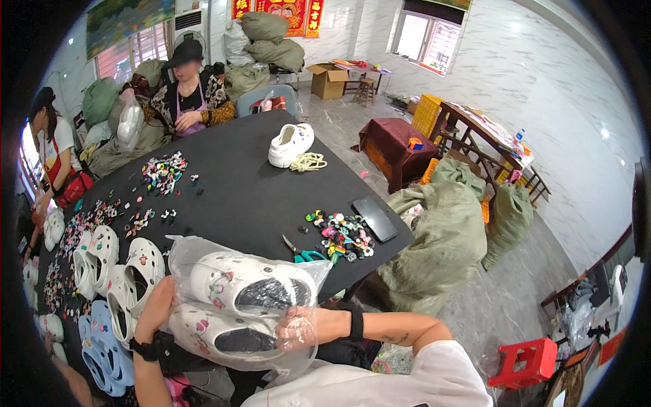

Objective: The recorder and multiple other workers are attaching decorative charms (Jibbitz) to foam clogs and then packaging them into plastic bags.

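A pair of white clogs (254, 296) with small colourful charms lies side by side in a clear plastic bag (183, 249) at the near edge of the table. My left hand (157, 304) grips the bag from its left side, against the toe ends; some of its fingers are hidden behind it. Within the bag's open right end, my right hand (298, 327) is closed on the heel part of the nearer clog, blurred by the film. Just beyond the bag lie teal-handled scissors (310, 256) and a heap of charms (344, 236).
A dark phone (374, 219) lies by the right corner of the black table (237, 183). White clogs (139, 271) and blue clogs (107, 346) stand at left. Farther off are a white clog with laces (291, 144), a seated person, green sacks (434, 237) and a red stool (522, 363).
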`<state>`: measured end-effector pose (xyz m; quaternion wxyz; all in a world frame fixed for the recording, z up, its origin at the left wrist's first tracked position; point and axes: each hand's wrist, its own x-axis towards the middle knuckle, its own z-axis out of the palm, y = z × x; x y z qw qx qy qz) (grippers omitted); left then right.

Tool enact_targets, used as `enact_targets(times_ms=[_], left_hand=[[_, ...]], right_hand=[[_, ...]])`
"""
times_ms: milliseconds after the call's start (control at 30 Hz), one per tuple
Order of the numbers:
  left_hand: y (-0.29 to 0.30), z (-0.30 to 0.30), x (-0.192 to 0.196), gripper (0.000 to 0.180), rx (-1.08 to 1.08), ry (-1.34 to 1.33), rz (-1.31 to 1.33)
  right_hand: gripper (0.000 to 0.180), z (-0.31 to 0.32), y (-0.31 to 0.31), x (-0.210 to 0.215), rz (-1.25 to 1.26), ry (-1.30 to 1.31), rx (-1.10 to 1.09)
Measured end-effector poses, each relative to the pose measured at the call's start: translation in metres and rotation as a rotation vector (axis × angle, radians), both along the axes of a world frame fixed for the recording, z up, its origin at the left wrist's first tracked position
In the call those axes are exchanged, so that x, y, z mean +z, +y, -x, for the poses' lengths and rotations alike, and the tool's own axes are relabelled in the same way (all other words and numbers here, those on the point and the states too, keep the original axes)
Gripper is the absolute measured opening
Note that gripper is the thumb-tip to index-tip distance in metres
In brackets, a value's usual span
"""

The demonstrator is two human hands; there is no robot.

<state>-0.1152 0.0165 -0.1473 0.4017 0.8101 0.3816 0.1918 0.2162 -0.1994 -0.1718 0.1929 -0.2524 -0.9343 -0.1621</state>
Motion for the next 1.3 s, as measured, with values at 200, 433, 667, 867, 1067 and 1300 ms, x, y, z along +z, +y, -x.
enact_targets(times_ms=[200,433,667,867,1067,1300], left_hand=[[0.019,0.008,-0.004,0.018,0.166,-0.131,0.032],[0.059,0.021,0.02,0.016,0.298,-0.153,-0.27],[0.078,0.003,0.037,0.015,0.286,-0.109,-0.483],[0.114,0.003,0.028,0.019,0.182,-0.096,-0.468],[0.092,-0.008,0.025,0.054,0.289,-0.466,0.591],[0.073,-0.029,0.011,0.032,0.13,-0.11,-0.003]], right_hand=[[0.028,-0.015,-0.015,0.008,0.052,0.029,-0.054],[0.025,-0.021,-0.023,0.031,0.002,0.211,-0.152],[0.027,-0.024,-0.038,0.039,0.054,0.266,-0.197],[0.028,-0.02,-0.047,0.045,0.108,0.35,-0.2],[0.027,-0.029,-0.061,0.035,-0.081,0.167,-0.282],[0.025,-0.027,-0.053,0.04,-0.083,0.094,-0.251]])
